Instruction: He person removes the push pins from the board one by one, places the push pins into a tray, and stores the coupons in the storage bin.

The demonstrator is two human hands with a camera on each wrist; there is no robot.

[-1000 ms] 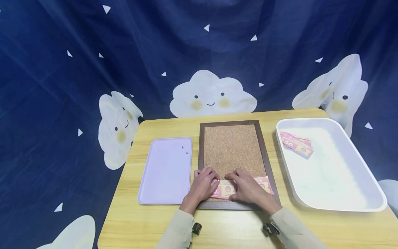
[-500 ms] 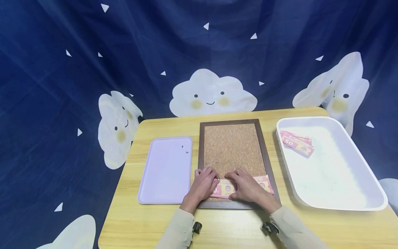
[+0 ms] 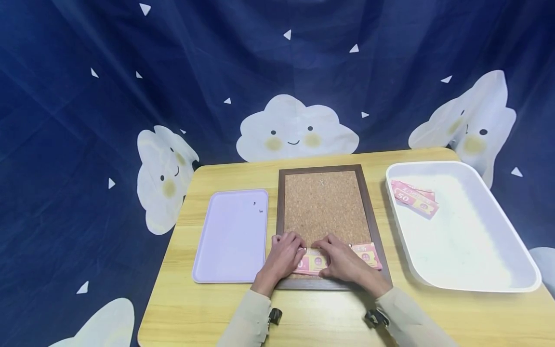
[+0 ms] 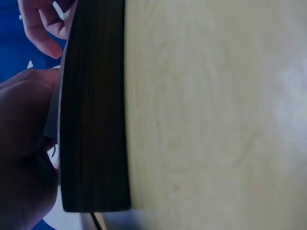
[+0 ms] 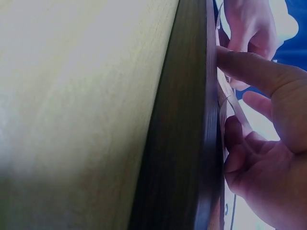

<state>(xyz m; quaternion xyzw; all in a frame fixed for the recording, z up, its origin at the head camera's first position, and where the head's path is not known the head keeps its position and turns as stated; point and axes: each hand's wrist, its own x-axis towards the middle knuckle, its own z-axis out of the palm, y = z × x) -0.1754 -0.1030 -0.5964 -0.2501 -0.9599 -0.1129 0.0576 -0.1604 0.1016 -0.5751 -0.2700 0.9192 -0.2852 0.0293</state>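
Observation:
Pink and yellow paper coupons (image 3: 318, 261) lie in a row along the near edge of a brown-framed cork board (image 3: 327, 207). Over the left end bends my left hand (image 3: 284, 258), its fingertips on the paper beside a small shiny dot. My right hand (image 3: 344, 260) spans the strip between thumb and index finger, the thumb at its near edge. A further coupon end (image 3: 368, 255) shows to its right. In the right wrist view, the right hand (image 5: 273, 158) has curled fingers close against the paper. The left wrist view shows my left hand (image 4: 24, 120) behind the dark frame edge.
A lilac tray (image 3: 230, 241) with two tiny metal bits stands left of the board. To the right is a white bin (image 3: 468, 241) holding several loose coupons (image 3: 416, 197). A small clear piece (image 3: 322, 183) sits on the cork's far end. A blue curtain hangs behind the table.
The head view has tilted a little, so the table appears slightly higher. Both hands stay on the coupons in nearly the same place.

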